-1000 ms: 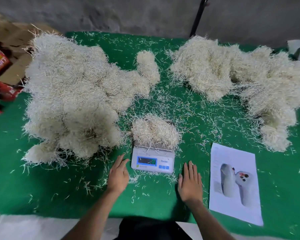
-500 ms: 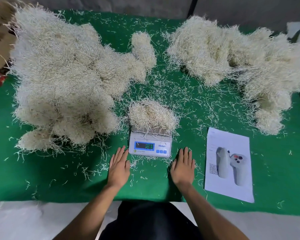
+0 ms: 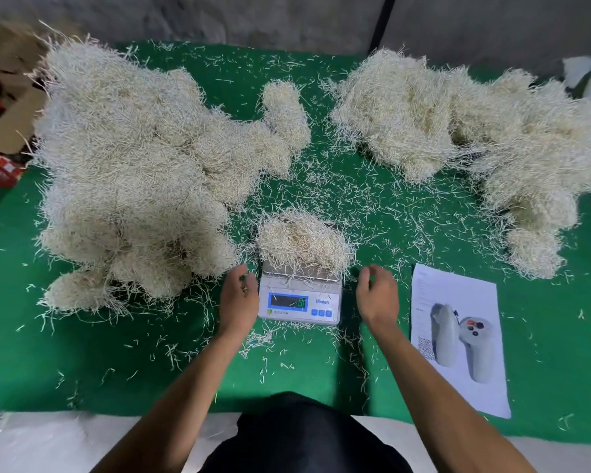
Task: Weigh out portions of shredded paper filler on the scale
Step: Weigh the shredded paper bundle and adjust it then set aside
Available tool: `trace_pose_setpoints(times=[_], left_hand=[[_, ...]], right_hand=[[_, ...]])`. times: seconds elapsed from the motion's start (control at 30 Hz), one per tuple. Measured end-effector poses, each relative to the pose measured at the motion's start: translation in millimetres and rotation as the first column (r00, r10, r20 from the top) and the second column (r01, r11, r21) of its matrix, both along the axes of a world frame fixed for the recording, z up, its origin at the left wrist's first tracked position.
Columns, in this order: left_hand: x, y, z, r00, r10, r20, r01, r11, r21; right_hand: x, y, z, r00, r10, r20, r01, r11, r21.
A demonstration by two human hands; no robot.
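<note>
Both grips empty: left hand [image 3: 238,299] and right hand [image 3: 377,295] with loosely curled fingers, either side of small white digital scale [image 3: 300,299]. Fluffy, strawlike clump of shredded paper filler [image 3: 302,241] piled on its metal pan. Two big shaggy heaps [image 3: 144,165] [image 3: 475,138] behind on fuzzy green worktop [image 3: 82,363].

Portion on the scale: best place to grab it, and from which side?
Judging by shape, cup the portion of shredded paper at its left and right flanks, low near the scale platform, coming in from both sides. It is a loose, rounded mound overhanging the platform edges, so a pinch on top would likely shed strands. The left hand and right hand already flank it.
</note>
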State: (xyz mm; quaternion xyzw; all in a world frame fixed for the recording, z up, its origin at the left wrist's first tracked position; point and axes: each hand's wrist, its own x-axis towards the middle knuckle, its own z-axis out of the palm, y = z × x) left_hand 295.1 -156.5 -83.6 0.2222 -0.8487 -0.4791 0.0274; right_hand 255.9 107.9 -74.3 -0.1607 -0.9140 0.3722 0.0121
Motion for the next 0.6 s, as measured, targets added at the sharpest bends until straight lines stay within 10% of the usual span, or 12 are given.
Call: trace_pose_setpoints(times=[0.1, 0.37, 0.6], left_hand=[[-44.5, 13.0, 38.6, 0.985, 0.063, -0.163, -0.049, 0.995, 0.085], [-96.2, 33.0, 58.5, 0.993, -0.105, 0.048, 0.086, 0.950, 0.300], [-145.5, 29.9, 102.2, 0.998, -0.027, 0.054, 0.002, 0.909, 0.416]], right_hand=[[-36.1, -23.1, 25.8, 0.993, 0.041, -0.112, -0.059, 0.984, -0.165], [-63.9, -80.1, 36.8, 0.935, 0.342, 0.095, -0.228, 0.783, -0.579], [-110.5, -86.2, 79.4, 0.916, 0.374, -0.142, -0.367, 0.646, -0.669]])
